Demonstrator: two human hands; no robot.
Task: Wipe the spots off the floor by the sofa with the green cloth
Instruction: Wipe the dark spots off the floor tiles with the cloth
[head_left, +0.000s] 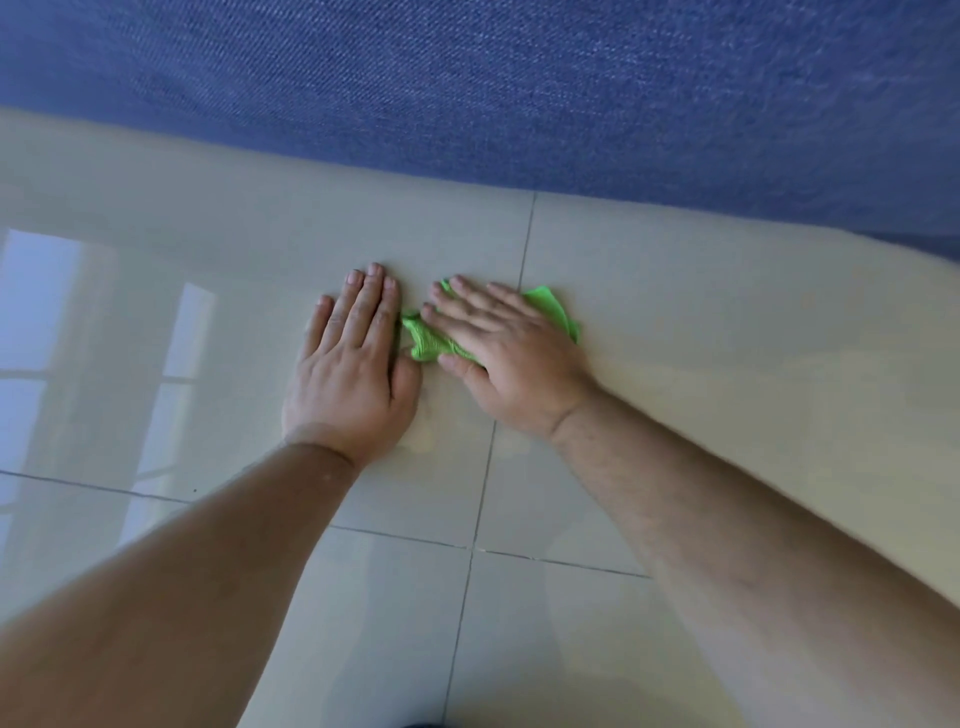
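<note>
The green cloth (428, 344) lies crumpled on the glossy beige tile floor (701, 322), a short way in front of the blue sofa (519, 93). My right hand (506, 358) presses flat on top of the cloth, fingers spread, covering most of it. Green edges stick out at the left and far right of that hand. My left hand (356, 364) lies flat on the bare tile just left of the cloth, fingers together, its thumb side touching the cloth's edge. A faint pale smear (431, 431) shows on the tile between my wrists.
Grey grout lines (480, 519) cross the floor below and between my hands. Window light reflects on the tiles at the left (78, 338). The sofa's lower edge runs diagonally across the top of the view.
</note>
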